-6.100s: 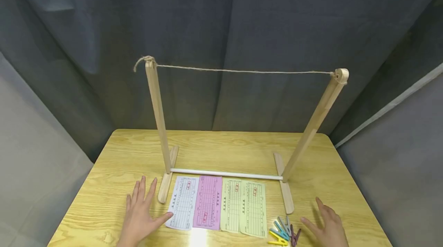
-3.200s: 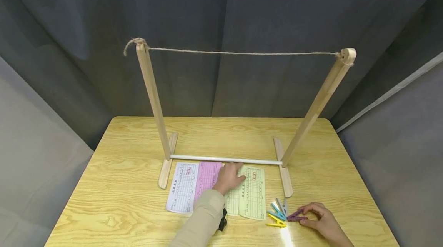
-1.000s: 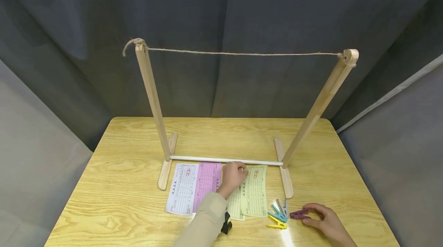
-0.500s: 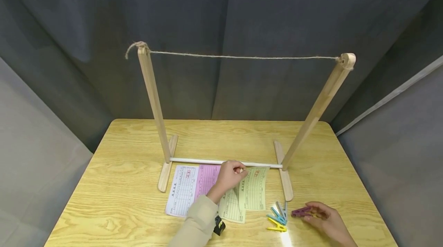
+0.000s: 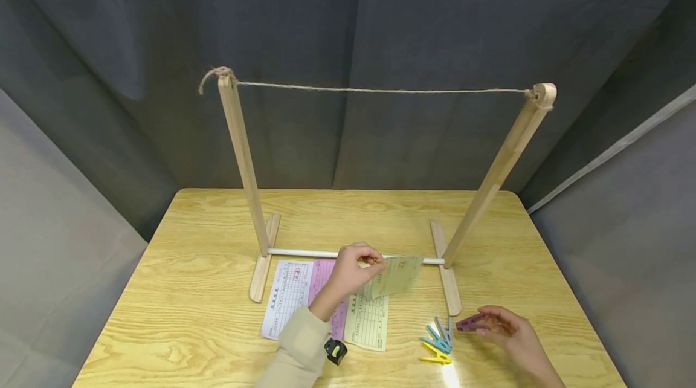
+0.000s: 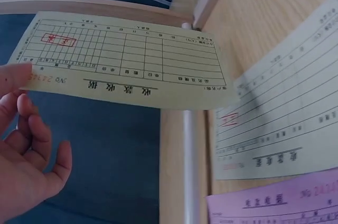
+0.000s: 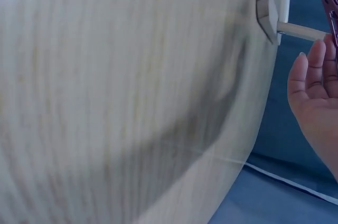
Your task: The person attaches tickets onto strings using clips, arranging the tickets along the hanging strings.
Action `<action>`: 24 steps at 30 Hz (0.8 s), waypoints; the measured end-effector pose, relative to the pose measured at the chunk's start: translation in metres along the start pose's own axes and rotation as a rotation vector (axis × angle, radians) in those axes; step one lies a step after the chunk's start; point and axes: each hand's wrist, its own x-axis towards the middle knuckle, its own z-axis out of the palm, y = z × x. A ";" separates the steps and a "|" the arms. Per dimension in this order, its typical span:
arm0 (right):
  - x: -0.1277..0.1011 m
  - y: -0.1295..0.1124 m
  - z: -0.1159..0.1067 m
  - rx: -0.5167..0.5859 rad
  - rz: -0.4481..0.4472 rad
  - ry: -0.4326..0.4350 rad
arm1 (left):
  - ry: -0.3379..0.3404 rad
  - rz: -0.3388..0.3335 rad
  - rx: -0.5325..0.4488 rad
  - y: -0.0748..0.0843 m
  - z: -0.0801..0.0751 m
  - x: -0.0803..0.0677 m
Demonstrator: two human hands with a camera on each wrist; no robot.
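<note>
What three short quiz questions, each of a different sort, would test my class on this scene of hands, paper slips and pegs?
1. True or false: the left hand pinches a pale green slip lifted off the table.
2. What does the right hand hold? A. a purple peg; B. the yellow peg; C. nothing.
3. Fill in: a ___ slip lies between the white slip and the green slip on the table.

Key: 1 true; 2 A; 3 pink.

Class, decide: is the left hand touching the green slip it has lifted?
Touching. In the left wrist view the left hand pinches the green slip at its corner, thumb pressed on the paper.
</note>
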 end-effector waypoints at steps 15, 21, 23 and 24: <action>0.007 -0.024 0.001 0.193 -0.223 -0.002 | 0.042 0.135 0.024 0.029 -0.032 0.000; 0.027 -0.001 -0.003 0.354 -0.339 -0.026 | 0.055 0.179 0.031 0.039 -0.044 -0.001; 0.036 0.013 -0.005 0.381 -0.371 -0.034 | 0.068 0.182 0.035 0.047 -0.049 -0.003; 0.038 0.013 -0.006 0.397 -0.384 -0.036 | 0.074 0.189 0.033 0.053 -0.051 -0.004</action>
